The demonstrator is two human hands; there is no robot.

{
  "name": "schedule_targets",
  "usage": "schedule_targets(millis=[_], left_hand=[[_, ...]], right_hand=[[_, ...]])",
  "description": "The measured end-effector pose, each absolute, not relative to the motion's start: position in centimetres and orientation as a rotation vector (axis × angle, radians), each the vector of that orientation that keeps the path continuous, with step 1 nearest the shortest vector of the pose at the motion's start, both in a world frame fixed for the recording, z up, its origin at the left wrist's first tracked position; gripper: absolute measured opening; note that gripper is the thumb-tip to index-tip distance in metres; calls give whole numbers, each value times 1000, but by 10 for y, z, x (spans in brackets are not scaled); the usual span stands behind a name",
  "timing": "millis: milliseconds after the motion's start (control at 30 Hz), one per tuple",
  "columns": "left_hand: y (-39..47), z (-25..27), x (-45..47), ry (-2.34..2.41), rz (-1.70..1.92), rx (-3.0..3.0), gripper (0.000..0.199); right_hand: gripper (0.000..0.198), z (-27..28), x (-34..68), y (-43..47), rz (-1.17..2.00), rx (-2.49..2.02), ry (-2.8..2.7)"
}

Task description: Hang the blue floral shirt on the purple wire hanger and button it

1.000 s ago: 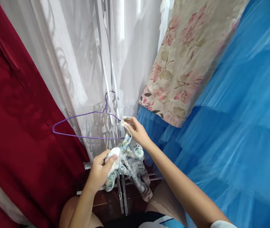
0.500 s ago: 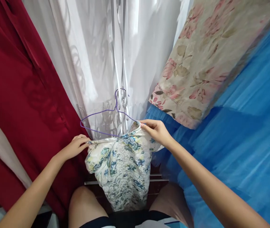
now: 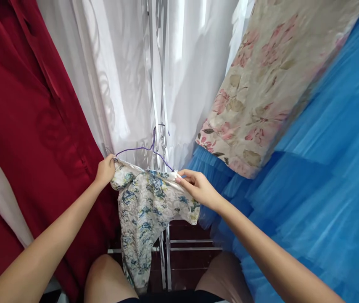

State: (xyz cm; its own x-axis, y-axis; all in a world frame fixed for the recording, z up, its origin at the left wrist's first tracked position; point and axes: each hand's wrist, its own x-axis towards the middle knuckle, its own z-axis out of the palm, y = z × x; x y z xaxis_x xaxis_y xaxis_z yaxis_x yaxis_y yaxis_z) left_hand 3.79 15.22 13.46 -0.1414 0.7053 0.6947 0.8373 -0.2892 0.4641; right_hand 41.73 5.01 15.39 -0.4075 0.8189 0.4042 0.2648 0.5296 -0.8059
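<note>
A white blouse with blue and yellow-green flowers hangs from a purple wire hanger in front of me. The hanger's hook is at the white metal rack; both its shoulders run into the neckline. My left hand is closed on the blouse's left shoulder edge, at the hanger's left end. My right hand pinches the neckline near the hanger's right end, thumb in front. The lower part of the blouse hangs between my knees, and the hanger's bottom bar is hidden behind the cloth.
A dark red garment hangs close on the left. White cloth covers the back. On the right hang a beige floral garment and a blue tulle skirt. Low rack bars cross above the dark red floor.
My left hand has risen and pulled the blouse's left shoulder over the hanger's left end. My right hand has shifted a little left and down. The blouse's lower part has swung left.
</note>
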Motion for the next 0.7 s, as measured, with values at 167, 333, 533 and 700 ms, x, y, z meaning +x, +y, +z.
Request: schedule_targets(millis=[167,333,533,700], left_hand=[[150,121,36,-1779,-1730,-1809,23],[135,122,14,-1730,-2307,-1952,24],[117,150,-1,-1846,-2054,-2606,11],[118,185,14,-1612,-1469,-2749,16]], right_hand=[[44,149,436,55,822,-865,-1802],[47,136,448,60,794,-852,-1705],[39,124,458,65,719,-846,-1687],[36,112,454,77,623,-857,-1583]])
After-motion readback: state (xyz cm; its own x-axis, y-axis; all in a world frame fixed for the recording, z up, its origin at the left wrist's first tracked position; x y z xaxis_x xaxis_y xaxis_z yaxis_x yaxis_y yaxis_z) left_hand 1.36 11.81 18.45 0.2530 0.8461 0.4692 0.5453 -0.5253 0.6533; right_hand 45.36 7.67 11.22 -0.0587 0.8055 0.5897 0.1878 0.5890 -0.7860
